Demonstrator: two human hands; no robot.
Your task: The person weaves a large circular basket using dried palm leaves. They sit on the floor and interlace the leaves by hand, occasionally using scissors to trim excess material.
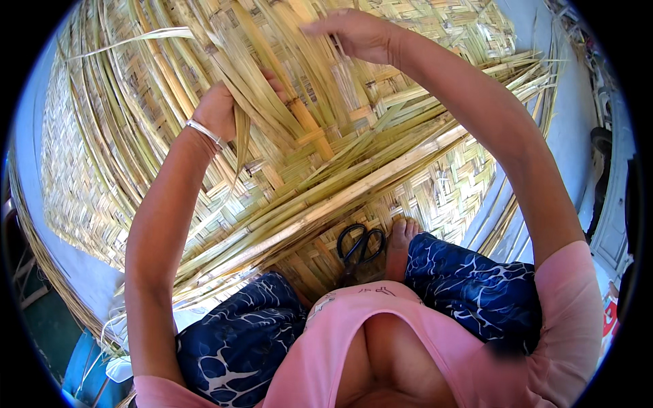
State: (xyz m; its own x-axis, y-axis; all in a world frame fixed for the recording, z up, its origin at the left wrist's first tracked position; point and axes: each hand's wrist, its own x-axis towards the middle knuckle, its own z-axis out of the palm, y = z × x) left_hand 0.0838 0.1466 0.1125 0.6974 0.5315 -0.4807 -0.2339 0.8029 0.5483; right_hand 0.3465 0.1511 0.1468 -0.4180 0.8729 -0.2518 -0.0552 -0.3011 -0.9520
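A mat of flat split cane strips (408, 197) is spread under my hands, partly woven. My left hand (219, 109) is closed around several raised strips (255, 102), its fingers passing behind them. The strips bend down toward the weave, and one folded end (241, 139) hangs beside the wrist, which wears a bangle. At the far side, my right hand (357, 34) hovers over the upright strips with its fingers stretched to the left. Nothing shows in its grip, though its lower fingers are partly hidden. A bundle of long strips (326, 204) crosses the mat in front of me.
Black-handled scissors (360, 246) lie on the mat by my bare foot (403, 234). Long loose strips (112, 136) run along the left side. More cane (503, 217) sticks out at the right over the pale floor (568, 136). A blue object (92, 370) stands at the lower left.
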